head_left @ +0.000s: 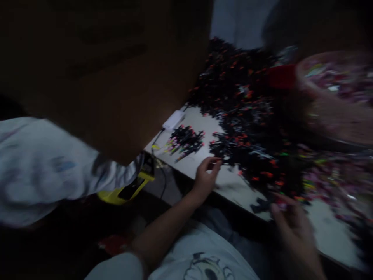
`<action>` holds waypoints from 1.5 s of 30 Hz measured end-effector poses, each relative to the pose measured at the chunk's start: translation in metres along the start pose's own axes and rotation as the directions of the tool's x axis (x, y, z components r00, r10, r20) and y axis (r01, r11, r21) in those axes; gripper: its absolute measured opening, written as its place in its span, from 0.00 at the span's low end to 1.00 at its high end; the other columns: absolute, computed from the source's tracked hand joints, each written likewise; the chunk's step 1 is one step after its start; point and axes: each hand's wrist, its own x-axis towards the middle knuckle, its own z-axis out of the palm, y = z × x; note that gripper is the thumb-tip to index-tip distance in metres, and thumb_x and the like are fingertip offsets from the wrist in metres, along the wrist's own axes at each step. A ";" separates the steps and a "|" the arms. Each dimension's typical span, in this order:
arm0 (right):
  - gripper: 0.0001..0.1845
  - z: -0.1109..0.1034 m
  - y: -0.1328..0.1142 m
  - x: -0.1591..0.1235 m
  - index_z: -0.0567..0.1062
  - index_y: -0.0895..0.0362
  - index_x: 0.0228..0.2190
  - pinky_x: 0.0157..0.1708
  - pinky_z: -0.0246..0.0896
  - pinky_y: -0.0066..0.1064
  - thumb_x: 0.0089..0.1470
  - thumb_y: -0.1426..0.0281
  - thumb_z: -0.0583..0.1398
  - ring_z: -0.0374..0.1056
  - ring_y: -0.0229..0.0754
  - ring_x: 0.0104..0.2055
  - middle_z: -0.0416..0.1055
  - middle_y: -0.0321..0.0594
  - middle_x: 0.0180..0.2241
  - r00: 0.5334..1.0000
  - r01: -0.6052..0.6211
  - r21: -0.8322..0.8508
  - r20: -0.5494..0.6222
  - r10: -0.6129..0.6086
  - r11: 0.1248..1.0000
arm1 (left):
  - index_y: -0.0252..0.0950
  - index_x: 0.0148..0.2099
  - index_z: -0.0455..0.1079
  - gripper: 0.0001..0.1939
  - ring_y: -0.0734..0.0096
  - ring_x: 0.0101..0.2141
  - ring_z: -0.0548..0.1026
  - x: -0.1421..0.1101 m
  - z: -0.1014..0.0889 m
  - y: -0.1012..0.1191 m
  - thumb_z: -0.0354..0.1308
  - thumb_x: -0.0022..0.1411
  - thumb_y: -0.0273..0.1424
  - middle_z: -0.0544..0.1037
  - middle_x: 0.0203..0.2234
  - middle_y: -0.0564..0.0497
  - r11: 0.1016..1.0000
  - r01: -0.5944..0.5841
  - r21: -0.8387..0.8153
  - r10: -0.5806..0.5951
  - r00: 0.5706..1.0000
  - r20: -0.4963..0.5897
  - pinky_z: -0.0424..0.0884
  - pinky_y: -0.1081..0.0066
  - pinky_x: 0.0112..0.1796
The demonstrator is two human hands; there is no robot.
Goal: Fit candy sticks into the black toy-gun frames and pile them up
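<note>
One dark piece (225, 162) looks pinched in the left hand (205, 177) by the table's (208, 123) near edge, likely mid-picking, needing steadiness next; right hand's (295, 225) grip unclear.

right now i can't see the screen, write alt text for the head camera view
In dim light, a person's left hand appears to pinch a small dark piece over a white table; the blurred right hand is at something pinkish. Beyond lies a big heap of dark and orange pieces, with a smaller bunch set apart.
</note>
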 end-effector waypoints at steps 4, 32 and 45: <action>0.26 0.019 -0.005 0.007 0.68 0.51 0.49 0.32 0.61 0.32 0.52 0.54 0.60 0.63 0.40 0.30 0.67 0.37 0.32 1.000 -0.014 0.106 -0.014 0.015 0.994 | 0.34 0.35 0.70 0.19 0.71 0.28 0.74 -0.010 0.005 0.003 0.61 0.51 0.46 0.74 0.26 0.53 0.930 0.351 -0.108 -0.338 0.933 0.126 0.69 0.72 0.33; 0.21 0.042 -0.001 -0.004 0.67 0.54 0.36 0.31 0.58 0.29 0.55 0.49 0.55 0.62 0.37 0.30 0.65 0.34 0.27 0.990 -0.070 0.503 0.139 -0.001 0.861 | 0.38 0.37 0.74 0.16 0.62 0.42 0.76 -0.061 0.032 0.012 0.67 0.46 0.39 0.79 0.36 0.49 0.890 0.455 -0.001 -0.430 0.840 0.330 0.68 0.66 0.47; 0.06 0.011 -0.007 -0.007 0.64 0.54 0.40 0.32 0.61 0.27 0.62 0.66 0.50 0.67 0.37 0.32 0.70 0.37 0.32 0.970 0.216 0.100 0.092 -0.225 0.971 | 0.34 0.31 0.73 0.14 0.62 0.35 0.77 -0.048 0.027 0.024 0.69 0.41 0.34 0.80 0.29 0.49 0.910 0.399 0.116 -0.415 0.855 0.313 0.72 0.65 0.41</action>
